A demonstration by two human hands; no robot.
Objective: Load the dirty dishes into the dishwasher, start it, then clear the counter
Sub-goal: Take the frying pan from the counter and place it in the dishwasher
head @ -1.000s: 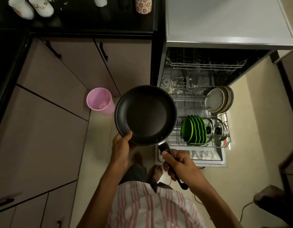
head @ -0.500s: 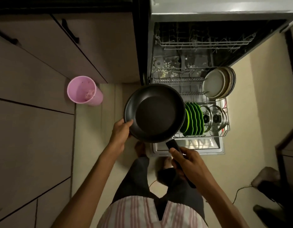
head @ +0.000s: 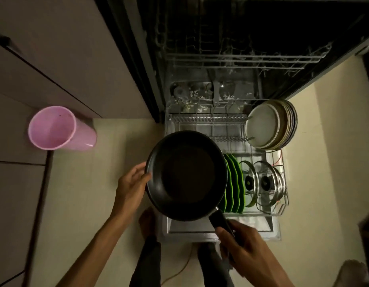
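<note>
Right hand [head: 244,248] grips black pan [head: 186,175] handle; left hand [head: 131,188] steadies rim above rack [head: 280,195].

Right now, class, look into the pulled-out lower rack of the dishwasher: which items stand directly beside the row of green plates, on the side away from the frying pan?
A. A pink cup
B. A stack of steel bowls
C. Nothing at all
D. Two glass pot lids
D: two glass lids with dark knobs stand upright in the lower rack, right beside the green plates, away from the frying pan.
</note>
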